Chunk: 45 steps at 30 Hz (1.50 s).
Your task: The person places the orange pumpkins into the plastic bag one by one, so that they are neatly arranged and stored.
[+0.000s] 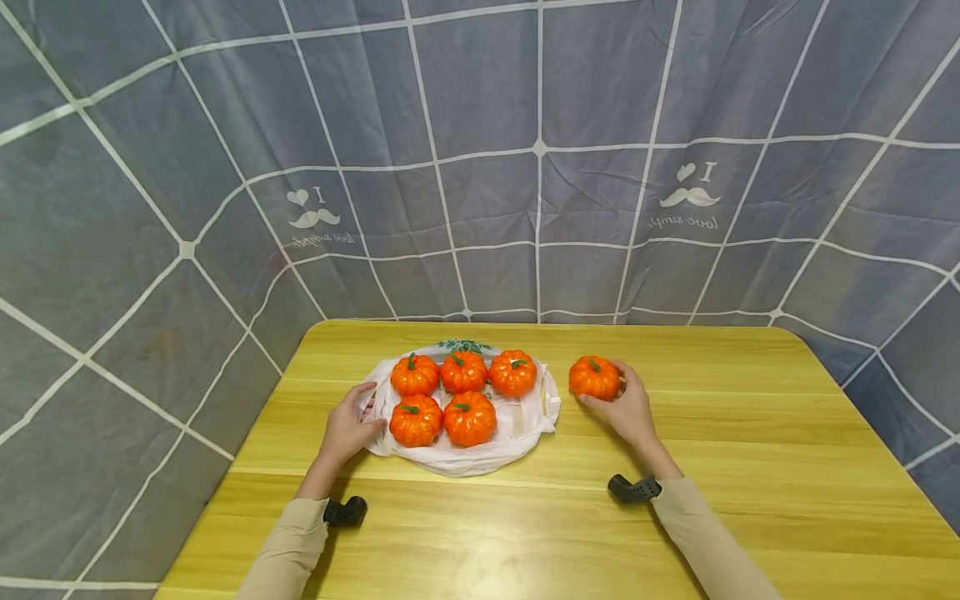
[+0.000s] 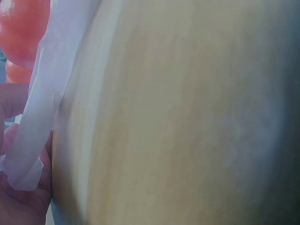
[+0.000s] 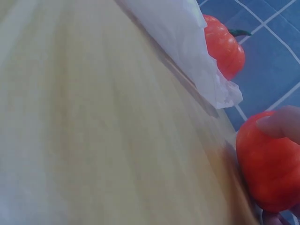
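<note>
Several small orange toy pumpkins (image 1: 470, 419) with green stems sit in two rows on a white plastic bag (image 1: 480, 463). At the bag's left edge, my left hand (image 1: 349, 427) has its thumb and fingers around the plastic. In the left wrist view, a fold of the bag (image 2: 35, 126) passes between thumb and fingers into the palm. To the right of the bag, my right hand (image 1: 626, 406) holds a separate pumpkin (image 1: 592, 377) by its right side. The right wrist view shows fingers on both sides of this pumpkin (image 3: 269, 164), close over the table.
Underneath everything is a yellow wood-grain table (image 1: 495, 533). A grey curtain (image 1: 487, 200) with white lines hangs behind its far edge and along the sides. Each wrist wears a black camera mount (image 1: 633, 488). The bag has a green print (image 1: 461, 345) at its far edge.
</note>
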Motion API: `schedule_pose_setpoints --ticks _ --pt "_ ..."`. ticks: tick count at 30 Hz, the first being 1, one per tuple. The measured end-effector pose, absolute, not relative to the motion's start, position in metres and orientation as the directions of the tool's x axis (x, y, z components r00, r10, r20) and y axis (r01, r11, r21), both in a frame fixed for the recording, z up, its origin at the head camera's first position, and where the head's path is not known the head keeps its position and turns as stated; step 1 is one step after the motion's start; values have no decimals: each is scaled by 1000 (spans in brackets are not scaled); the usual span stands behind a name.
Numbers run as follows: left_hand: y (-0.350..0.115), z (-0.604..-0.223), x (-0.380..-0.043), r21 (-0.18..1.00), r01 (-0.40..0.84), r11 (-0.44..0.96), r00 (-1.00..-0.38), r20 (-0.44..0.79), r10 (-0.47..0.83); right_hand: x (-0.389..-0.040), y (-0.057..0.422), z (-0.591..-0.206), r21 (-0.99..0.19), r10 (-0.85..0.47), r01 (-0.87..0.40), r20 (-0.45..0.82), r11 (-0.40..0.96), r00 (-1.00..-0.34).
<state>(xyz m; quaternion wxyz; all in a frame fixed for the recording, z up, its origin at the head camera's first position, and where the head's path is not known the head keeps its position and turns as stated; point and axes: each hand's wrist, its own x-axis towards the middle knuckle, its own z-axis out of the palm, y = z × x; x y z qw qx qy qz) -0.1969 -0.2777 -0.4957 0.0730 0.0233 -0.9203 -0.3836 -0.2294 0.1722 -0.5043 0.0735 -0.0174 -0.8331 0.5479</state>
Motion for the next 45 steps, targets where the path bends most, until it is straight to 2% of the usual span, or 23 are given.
schedule_pose_setpoints --ticks 31,45 --pt "-278 -496 -197 709 13 705 -988 116 -98 -201 150 -495 -918 88 -118 163 377 -983" --pt "-279 -497 -198 704 17 710 -986 129 -104 -191 124 -488 -921 23 -191 211 341 -977"
